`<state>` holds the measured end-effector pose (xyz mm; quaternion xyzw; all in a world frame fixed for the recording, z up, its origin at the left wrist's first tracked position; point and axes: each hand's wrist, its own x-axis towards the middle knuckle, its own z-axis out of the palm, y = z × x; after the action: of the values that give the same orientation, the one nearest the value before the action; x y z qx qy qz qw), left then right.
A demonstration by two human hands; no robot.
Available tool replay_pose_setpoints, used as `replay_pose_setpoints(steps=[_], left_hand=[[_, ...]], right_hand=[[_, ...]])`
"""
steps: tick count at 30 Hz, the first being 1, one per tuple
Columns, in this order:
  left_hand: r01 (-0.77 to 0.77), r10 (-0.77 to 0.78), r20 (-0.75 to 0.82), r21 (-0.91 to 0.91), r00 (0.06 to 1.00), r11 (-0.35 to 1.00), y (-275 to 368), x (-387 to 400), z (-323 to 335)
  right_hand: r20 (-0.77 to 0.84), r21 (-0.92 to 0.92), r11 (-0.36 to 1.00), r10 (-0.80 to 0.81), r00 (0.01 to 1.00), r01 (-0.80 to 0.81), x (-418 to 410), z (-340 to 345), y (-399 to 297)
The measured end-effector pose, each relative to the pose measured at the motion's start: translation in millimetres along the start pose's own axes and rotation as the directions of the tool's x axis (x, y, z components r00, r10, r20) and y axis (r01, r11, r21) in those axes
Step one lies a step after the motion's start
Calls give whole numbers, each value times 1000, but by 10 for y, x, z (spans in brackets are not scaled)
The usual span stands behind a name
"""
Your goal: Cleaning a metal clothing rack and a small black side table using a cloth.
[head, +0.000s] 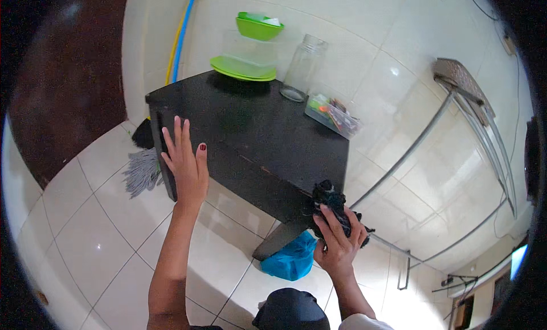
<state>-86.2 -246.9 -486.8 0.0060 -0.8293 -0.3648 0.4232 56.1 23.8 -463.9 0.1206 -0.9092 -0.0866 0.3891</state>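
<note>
Before me stands a black table (pixel 273 129) against a tiled wall, its front edge worn in places. My right hand (pixel 339 236) grips a crumpled black cloth (pixel 329 197) at the table's near right corner. The cloth lies over the edge there and hangs partly past it. Fingers spread and empty, my left hand (pixel 184 163) is over the table's left front side; whether it touches the surface I cannot tell. Toward the back of the tabletop are green plates (pixel 243 70), a clear glass jar (pixel 301 69) and a clear plastic box (pixel 331 116) of small items.
A green bowl (pixel 260 27) sits above the plates on a clear container (pixel 250 48). Mop strings (pixel 143 170) lie left of the table. A blue plastic bag (pixel 292 257) rests by its right leg. A metal-framed folding chair (pixel 466 91) is on the right.
</note>
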Motion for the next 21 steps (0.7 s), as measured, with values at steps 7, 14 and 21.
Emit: replay_pose_setpoints(steps=[7, 14, 21], left_hand=[[-459, 475, 162, -123, 865, 880, 490, -181, 131], [-578, 592, 255, -135, 764, 804, 625, -483, 372], [-589, 600, 145, -114, 787, 800, 619, -543, 618]], right_hand=[[-363, 873, 468, 435, 824, 137, -375, 1020, 161], [5, 975, -174, 640, 768, 138, 285, 1301, 448], [489, 821, -559, 583, 649, -117, 387, 2114, 827]])
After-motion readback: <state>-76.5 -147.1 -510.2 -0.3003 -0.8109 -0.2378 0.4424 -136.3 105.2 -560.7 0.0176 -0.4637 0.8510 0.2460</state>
